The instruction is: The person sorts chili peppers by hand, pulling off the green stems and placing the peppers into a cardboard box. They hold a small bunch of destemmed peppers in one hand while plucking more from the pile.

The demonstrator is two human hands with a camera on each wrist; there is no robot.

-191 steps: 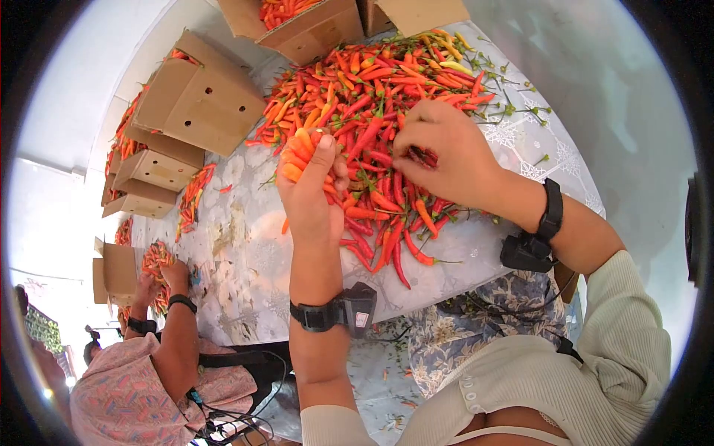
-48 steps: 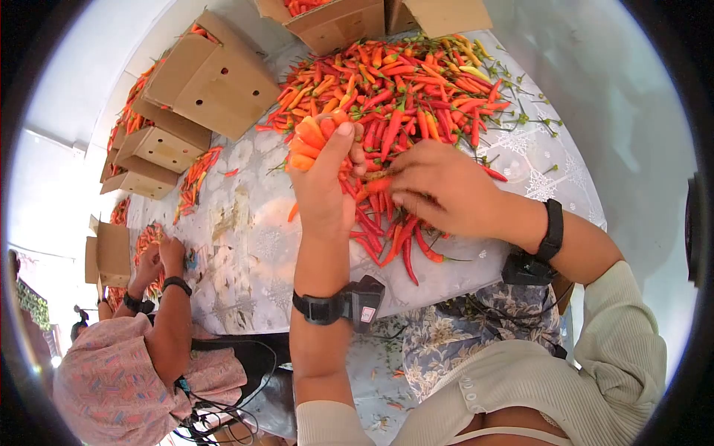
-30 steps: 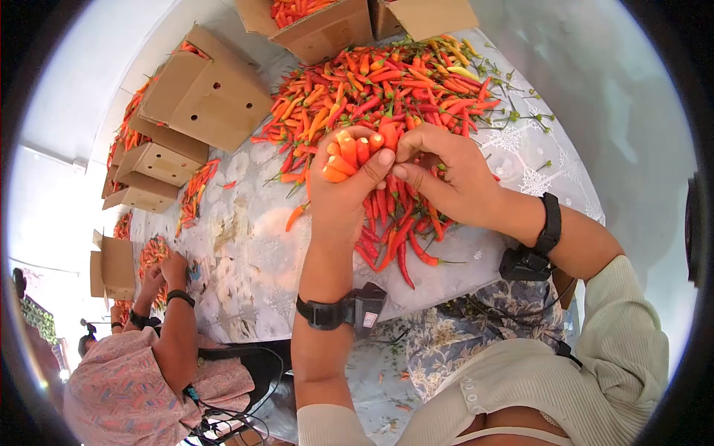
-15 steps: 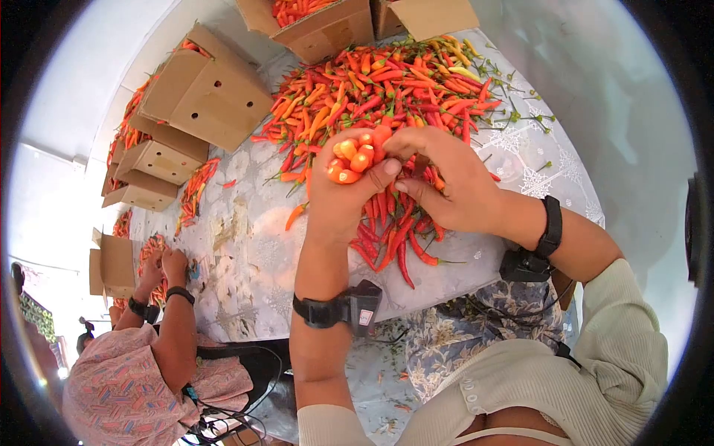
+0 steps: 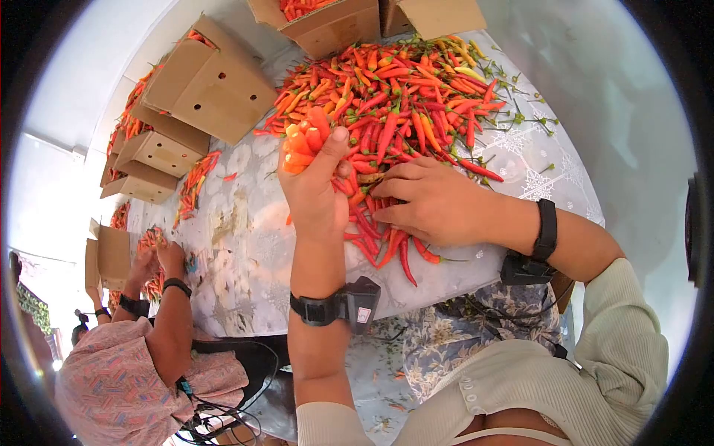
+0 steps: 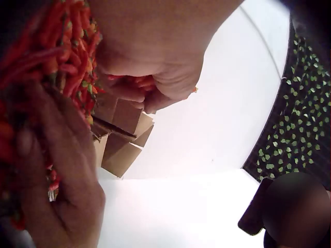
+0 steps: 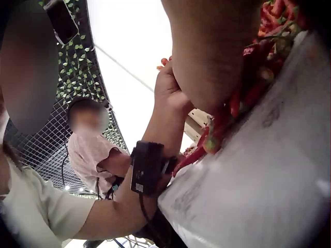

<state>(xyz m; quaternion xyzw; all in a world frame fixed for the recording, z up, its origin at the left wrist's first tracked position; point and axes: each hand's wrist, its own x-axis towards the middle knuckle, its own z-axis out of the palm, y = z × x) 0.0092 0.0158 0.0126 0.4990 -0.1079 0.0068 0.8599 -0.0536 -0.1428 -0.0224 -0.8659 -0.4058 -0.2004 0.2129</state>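
Head view: left hand [image 5: 316,204], fingers and thumb curled round a bundle of orange-red chillies [image 5: 298,146], blunt ends upward, held above the near side of a heaped chilli pile [image 5: 387,135]. Right hand [image 5: 439,202], fingers slightly bent, thumb set apart, over the pile's near edge; whether the tips pinch a chilli, cannot tell. Patterned tablecloth [image 5: 260,260] beneath; perforated cardboard box [image 5: 212,97] beyond. Advised: take one pepper at a time by its firm body, drawing it free of its neighbours without bending it. Left wrist view: bundle inside the curled left fingers; right fingers reaching among chillies. Advised: grip snug enough to stop slipping, light enough to spare the skins. Right wrist view: right fingertips hidden; bundle tips showing past the left hand. Advised: keep blunt ends level.
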